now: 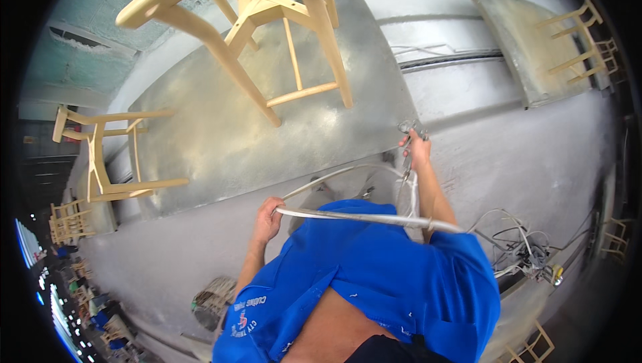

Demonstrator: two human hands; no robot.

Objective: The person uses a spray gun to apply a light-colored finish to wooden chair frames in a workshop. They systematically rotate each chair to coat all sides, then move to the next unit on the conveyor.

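Observation:
My right hand (419, 150) is wrapped round the handle of a metal spray gun (406, 126), near the right corner of a grey metal-topped table. A pale hose (361, 216) runs in a loop from the gun to my left hand and back past my right arm. Closed round the bend of that hose is my left hand (269, 217), just off the table's front edge. Beyond both hands, a light wooden chair frame (267, 12) with a crossed seat support stands on the tabletop (321, 129), touched by neither hand.
On the left another chair frame (99, 156) lies sideways by the table. A second metal panel (508, 49) with a chair frame (585, 45) is at the far right. Tangled hoses (525, 249) lie right of me. A round, dusty object (212, 299) sits on the floor at left.

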